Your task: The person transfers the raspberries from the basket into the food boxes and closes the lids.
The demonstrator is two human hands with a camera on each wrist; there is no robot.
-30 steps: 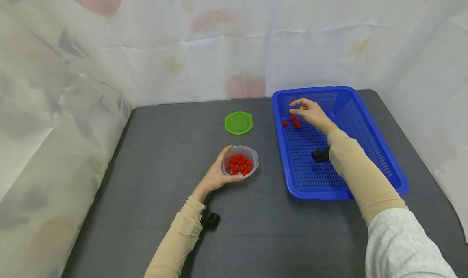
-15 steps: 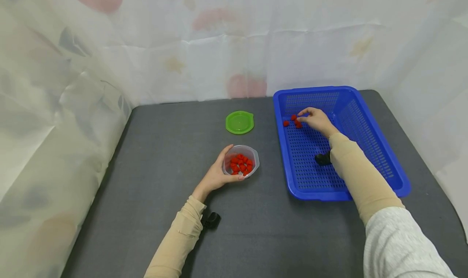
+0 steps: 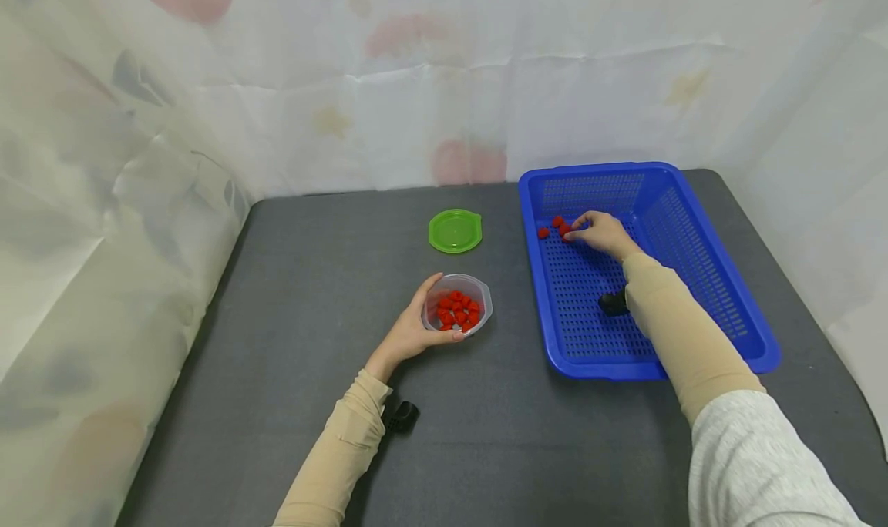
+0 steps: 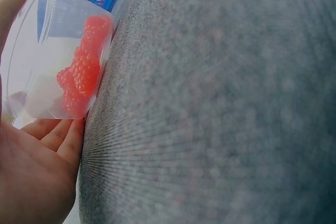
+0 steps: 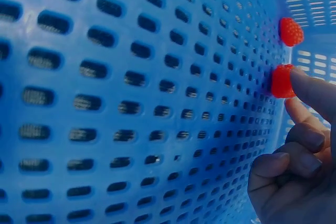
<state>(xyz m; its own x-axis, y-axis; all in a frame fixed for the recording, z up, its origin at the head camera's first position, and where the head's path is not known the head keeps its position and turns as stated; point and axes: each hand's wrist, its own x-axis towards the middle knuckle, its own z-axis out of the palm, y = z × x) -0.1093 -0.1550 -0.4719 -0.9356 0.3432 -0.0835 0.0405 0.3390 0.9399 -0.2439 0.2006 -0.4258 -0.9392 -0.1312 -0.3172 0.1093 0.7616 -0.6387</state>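
Note:
In the head view my left hand (image 3: 404, 334) grips a clear plastic container (image 3: 486, 311), thumb on the near side and fingers round the far side. Several red raspberries (image 4: 86, 74) lie on the container's bottom. My right hand (image 3: 602, 234) reaches into a blue perforated basket (image 3: 590, 357). Seen from the right wrist, its thumb and index finger pinch a raspberry (image 5: 282, 81) on the basket floor, while the other fingers curl in. Another raspberry (image 5: 291, 31) lies just beyond. A loose raspberry (image 3: 543, 233) sits near the basket's left wall.
A round green lid (image 3: 455, 231) with a small tab lies on the dark grey table (image 3: 291, 296) behind the container. A patterned white curtain (image 3: 347, 111) hangs behind the table and along its sides. The basket's raised walls surround my right hand.
My right hand has come down onto the raspberries, and its thumb and index finger have closed on one. The left hand and container have stayed in place.

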